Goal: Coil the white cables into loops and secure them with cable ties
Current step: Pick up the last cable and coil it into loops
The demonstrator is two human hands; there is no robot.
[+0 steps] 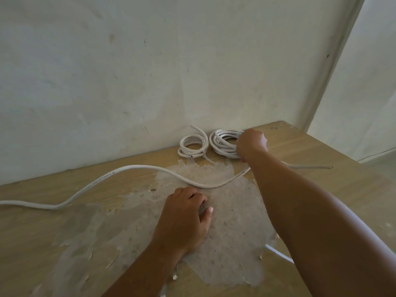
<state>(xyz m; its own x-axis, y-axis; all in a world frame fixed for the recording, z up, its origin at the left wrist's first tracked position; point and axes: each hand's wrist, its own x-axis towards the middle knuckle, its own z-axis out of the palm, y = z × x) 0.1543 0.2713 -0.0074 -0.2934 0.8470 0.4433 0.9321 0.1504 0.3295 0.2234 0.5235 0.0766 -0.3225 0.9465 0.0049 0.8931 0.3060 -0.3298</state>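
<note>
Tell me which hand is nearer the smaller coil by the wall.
Right. The right hand grips the larger coil beside the smaller coil; the left hand rests on the table, nearer the camera.

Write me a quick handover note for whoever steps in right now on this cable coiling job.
Right hand grips the larger coil by the wall.
Left hand rests curled on the worn tabletop, holding nothing visible.
Smaller coil lies beside it, a cable tie tail showing: looks done.
Left: the loose white cable across the table is uncoiled; I can't see a tie on the larger coil.
</note>
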